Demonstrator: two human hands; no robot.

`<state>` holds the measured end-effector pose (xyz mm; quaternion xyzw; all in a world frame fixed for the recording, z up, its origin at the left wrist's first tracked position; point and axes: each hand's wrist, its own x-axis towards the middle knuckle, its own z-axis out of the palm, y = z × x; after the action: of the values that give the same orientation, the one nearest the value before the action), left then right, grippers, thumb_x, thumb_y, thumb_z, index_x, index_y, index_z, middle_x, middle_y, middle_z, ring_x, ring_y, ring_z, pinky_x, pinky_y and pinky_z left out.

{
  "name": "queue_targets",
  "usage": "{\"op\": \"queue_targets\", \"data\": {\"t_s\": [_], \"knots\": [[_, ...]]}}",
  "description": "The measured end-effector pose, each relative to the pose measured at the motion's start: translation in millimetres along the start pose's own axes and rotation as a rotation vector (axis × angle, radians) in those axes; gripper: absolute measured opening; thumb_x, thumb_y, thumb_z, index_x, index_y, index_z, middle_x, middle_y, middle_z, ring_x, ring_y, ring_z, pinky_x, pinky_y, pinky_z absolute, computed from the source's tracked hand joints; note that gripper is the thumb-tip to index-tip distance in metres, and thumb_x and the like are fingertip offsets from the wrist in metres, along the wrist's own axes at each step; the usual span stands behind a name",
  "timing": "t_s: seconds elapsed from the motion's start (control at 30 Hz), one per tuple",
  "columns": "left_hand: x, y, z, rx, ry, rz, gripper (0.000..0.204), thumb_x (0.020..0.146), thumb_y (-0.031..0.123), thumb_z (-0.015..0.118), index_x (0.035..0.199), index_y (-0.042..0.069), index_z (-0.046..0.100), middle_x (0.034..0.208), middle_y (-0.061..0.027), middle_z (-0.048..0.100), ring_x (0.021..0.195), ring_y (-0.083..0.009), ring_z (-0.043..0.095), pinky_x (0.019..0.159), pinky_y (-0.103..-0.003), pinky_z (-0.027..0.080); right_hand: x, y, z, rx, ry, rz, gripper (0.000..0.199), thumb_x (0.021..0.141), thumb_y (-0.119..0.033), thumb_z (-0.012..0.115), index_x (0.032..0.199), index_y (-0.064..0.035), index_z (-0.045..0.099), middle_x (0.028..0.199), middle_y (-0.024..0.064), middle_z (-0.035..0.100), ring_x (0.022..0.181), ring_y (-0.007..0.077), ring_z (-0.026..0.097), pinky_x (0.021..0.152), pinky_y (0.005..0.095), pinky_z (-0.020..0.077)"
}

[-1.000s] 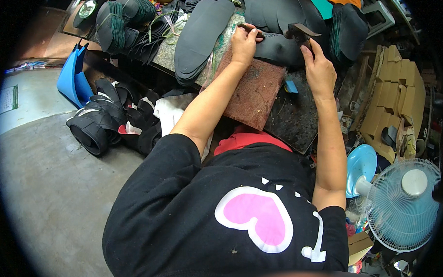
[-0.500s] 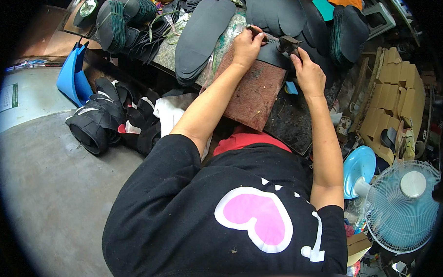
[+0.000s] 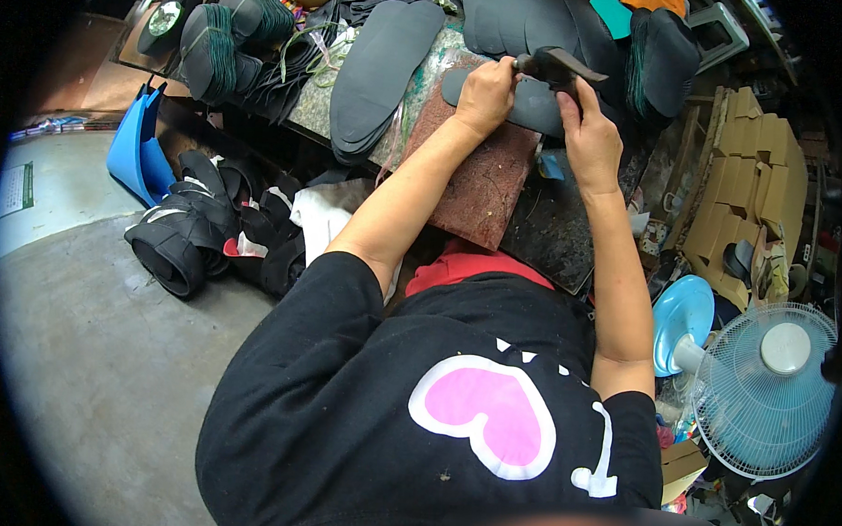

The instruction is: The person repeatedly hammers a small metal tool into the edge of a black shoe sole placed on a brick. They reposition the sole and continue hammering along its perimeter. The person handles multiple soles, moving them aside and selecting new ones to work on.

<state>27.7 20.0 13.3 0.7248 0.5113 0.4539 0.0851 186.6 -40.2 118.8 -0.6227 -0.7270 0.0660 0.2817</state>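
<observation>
Dark-grey, rubbery-looking sole [image 3: 538,111] is now jutting out left of the curled left hand [image 3: 487,95], whose hold is hidden, exposing its rounded end on the reddish-brown rectangular slab [image 3: 484,186], upper centre, while the right hand [image 3: 592,144] is gripping a dark metal-headed hammer [image 3: 559,73].

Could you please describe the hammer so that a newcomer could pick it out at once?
Find the reddish-brown board at the picture's upper middle. At its upper right, the right hand holds the hammer. Its dark, thin-ended head sets it apart from the broad, flat soles nearby.
</observation>
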Motion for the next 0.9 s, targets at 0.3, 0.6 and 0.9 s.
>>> {"op": "queue_targets", "data": {"t_s": [0.3,0.6,0.9], "knots": [[-3,-5,0,-0.968,0.283,-0.582,0.005,0.095,0.002,0.052,0.098,-0.003,0.054,0.094,-0.0104,0.066,0.079,-0.0162,0.066,0.073,-0.027,0.058,-13,33,23,-0.12,-0.193,0.163,0.039,0.094,-0.045,0.051,0.122,-0.0189,0.06,0.087,0.0189,0.069,0.085,0.0389,0.067,0.074,0.0473,0.0521],[-9,-7,-8,-0.523,0.109,-0.546,0.007,0.09,0.003,0.06,0.094,-0.003,0.058,0.085,-0.0092,0.068,0.071,-0.0141,0.068,0.067,-0.026,0.057,-8,28,17,-0.126,-0.16,0.133,0.038,0.094,-0.045,0.051,0.121,-0.0198,0.061,0.086,0.0181,0.07,0.085,0.0384,0.067,0.073,0.0468,0.0526],[-5,-6,-7,-0.113,0.037,-0.149,0.012,0.087,0.008,0.065,0.095,0.003,0.057,0.083,-0.0149,0.067,0.073,-0.0283,0.068,0.065,-0.036,0.053,6,-13,-24,0.202,0.246,-0.219,0.031,0.094,-0.038,0.058,0.116,-0.0161,0.062,0.085,0.0137,0.069,0.075,0.0329,0.068,0.059,0.0381,0.0512]]}}
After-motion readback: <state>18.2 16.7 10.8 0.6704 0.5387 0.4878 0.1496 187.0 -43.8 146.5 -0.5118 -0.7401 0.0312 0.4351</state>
